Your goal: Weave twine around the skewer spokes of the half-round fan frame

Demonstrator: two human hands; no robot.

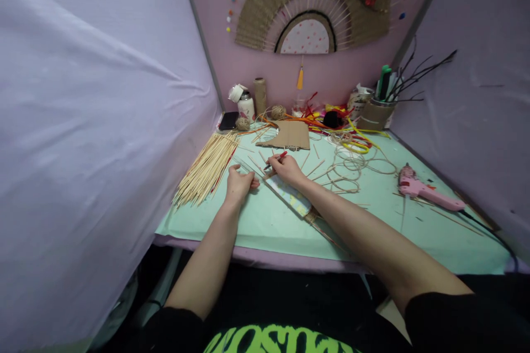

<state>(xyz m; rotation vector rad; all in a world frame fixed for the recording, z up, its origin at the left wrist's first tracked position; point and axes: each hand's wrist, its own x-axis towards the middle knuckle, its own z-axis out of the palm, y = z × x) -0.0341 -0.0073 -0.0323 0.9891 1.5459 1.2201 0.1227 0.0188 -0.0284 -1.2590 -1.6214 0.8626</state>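
Note:
My left hand rests at the near end of a clear ruler, its thumb and fingers bent around it. A red pen is pinched in my right hand, with its tip low beside the ruler's far side. Beneath my right hand and wrist lies a long, light patterned strip with a brown woven part at its near end; my forearm hides part of it. Several thin sticks are scattered beyond my hands.
A pile of thin sticks lies at the left. Cut cardboard sits behind my hands, with loose twine to its right. A pink glue gun is at the right. Bottle and pen holder stand along the back.

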